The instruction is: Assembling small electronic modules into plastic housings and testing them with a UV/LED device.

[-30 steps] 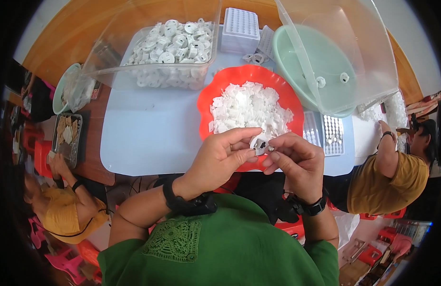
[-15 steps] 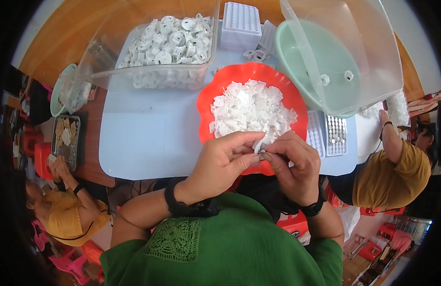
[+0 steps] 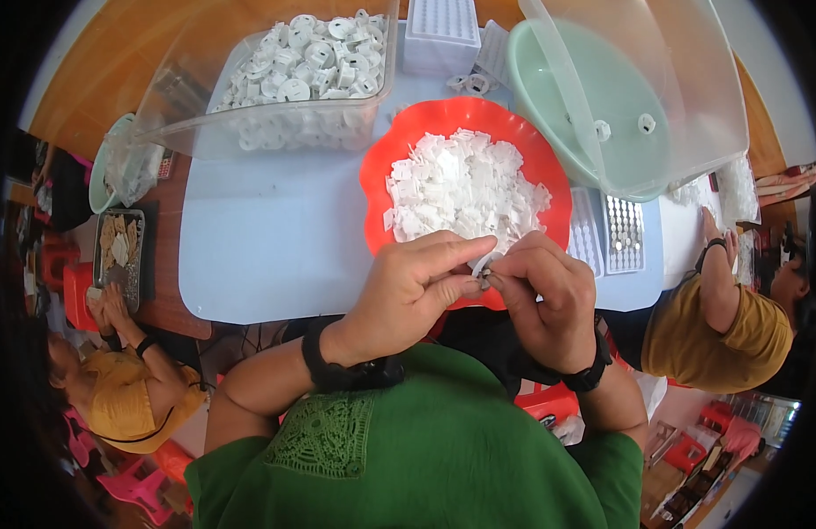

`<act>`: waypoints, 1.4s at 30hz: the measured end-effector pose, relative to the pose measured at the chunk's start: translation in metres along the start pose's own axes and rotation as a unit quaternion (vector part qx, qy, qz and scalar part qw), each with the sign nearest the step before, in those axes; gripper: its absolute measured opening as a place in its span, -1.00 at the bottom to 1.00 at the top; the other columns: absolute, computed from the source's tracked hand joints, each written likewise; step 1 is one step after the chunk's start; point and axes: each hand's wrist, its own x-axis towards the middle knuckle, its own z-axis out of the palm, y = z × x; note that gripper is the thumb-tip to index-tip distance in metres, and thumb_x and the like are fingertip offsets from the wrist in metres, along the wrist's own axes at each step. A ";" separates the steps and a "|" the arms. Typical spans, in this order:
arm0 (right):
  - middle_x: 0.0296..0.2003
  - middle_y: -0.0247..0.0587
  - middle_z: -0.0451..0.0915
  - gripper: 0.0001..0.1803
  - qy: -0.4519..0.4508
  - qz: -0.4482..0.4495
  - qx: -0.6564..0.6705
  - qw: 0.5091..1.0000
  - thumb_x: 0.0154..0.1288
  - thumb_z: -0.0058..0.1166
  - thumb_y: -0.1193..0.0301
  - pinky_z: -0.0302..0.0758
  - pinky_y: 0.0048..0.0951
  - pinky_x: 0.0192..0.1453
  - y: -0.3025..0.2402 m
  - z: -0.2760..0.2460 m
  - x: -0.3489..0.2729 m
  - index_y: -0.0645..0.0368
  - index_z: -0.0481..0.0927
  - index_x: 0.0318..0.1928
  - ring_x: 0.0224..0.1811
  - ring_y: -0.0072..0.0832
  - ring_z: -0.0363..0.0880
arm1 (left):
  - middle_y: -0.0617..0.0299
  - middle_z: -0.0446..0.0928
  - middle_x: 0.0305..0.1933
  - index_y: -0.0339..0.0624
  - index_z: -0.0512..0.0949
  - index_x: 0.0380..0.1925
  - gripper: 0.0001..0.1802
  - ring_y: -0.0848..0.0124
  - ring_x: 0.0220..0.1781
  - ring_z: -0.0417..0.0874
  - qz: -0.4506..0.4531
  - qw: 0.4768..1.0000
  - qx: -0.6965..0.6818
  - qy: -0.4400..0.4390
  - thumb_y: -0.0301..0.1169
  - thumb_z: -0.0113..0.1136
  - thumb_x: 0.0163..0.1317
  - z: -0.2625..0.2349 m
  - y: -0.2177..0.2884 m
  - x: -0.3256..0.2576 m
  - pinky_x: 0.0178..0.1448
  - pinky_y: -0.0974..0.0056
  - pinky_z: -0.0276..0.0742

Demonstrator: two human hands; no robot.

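My left hand (image 3: 409,284) holds a small white plastic part (image 3: 484,263) between thumb and forefinger, just over the near rim of a red wavy-edged bowl (image 3: 375,212). My right hand (image 3: 551,298) meets it from the other side, thumb and forefinger pinched at the part's lower end. A tiny dark or metallic bit shows between the fingertips, too small to name. Much of the part is hidden by the fingers. Inside the bowl lies a heap of thin white plastic pieces (image 3: 465,185).
A clear bin (image 3: 174,110) of round white parts (image 3: 306,62) stands at far left. Stacked white trays (image 3: 440,40) are at the back. A pale green basin (image 3: 536,97) and tilted clear bin (image 3: 703,132) occupy the right, near a tray of silver discs (image 3: 624,234). Co-workers sit on both sides.
The white part has turned slightly between my fingers, and both hands stay together over the bowl's near edge. The right co-worker's second hand has come into sight.
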 end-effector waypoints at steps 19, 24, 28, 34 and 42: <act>-0.52 -0.15 0.42 -0.83 0.055 -0.015 -0.052 0.997 0.00 0.13 0.70 0.33 -0.36 -0.62 -0.002 0.013 -0.012 0.28 0.47 -0.36 -0.64 -0.27 0.45 | 0.15 0.54 -0.20 -0.34 0.49 0.06 -0.61 0.46 -0.22 0.60 0.003 1.000 0.002 -0.005 -0.68 0.10 0.19 0.002 -0.003 -0.002 -0.13 0.42 0.60; -0.53 -0.15 0.42 -0.82 0.074 -0.032 -0.091 0.993 -0.01 0.14 0.70 0.33 -0.36 -0.64 0.001 0.016 -0.014 0.27 0.47 -0.36 -0.65 -0.26 0.44 | 0.11 0.51 -0.11 -0.35 0.47 0.07 -0.62 0.40 -0.10 0.61 -0.060 0.994 -0.090 -0.007 -0.70 0.04 0.23 0.007 0.000 -0.005 -0.02 0.37 0.64; -0.53 -0.15 0.43 -0.83 0.079 -0.004 -0.029 0.996 0.00 0.13 0.71 0.35 -0.38 -0.61 -0.002 0.012 -0.012 0.28 0.47 -0.37 -0.62 -0.28 0.46 | 0.09 0.49 -0.04 -0.39 0.43 0.10 -0.62 0.34 -0.02 0.59 -0.067 0.987 -0.144 -0.001 -0.69 0.02 0.25 0.009 0.000 -0.005 0.06 0.31 0.63; -0.52 -0.14 0.44 -0.84 0.067 -0.002 0.025 0.997 0.01 0.12 0.73 0.37 -0.39 -0.56 -0.007 0.007 -0.013 0.29 0.48 -0.36 -0.59 -0.29 0.48 | 0.09 0.48 -0.01 -0.41 0.41 0.11 -0.62 0.34 0.02 0.57 -0.083 0.980 -0.183 -0.004 -0.69 0.01 0.26 0.009 0.003 -0.005 0.07 0.30 0.63; -0.53 -0.14 0.43 -0.85 0.065 0.011 -0.002 0.998 -0.01 0.12 0.72 0.36 -0.38 -0.57 -0.005 0.007 -0.017 0.29 0.48 -0.40 -0.60 -0.27 0.46 | 0.13 0.47 -0.06 -0.39 0.43 0.10 -0.62 0.39 -0.01 0.57 -0.056 0.990 -0.132 -0.013 -0.67 0.04 0.25 0.011 -0.002 -0.008 0.06 0.32 0.64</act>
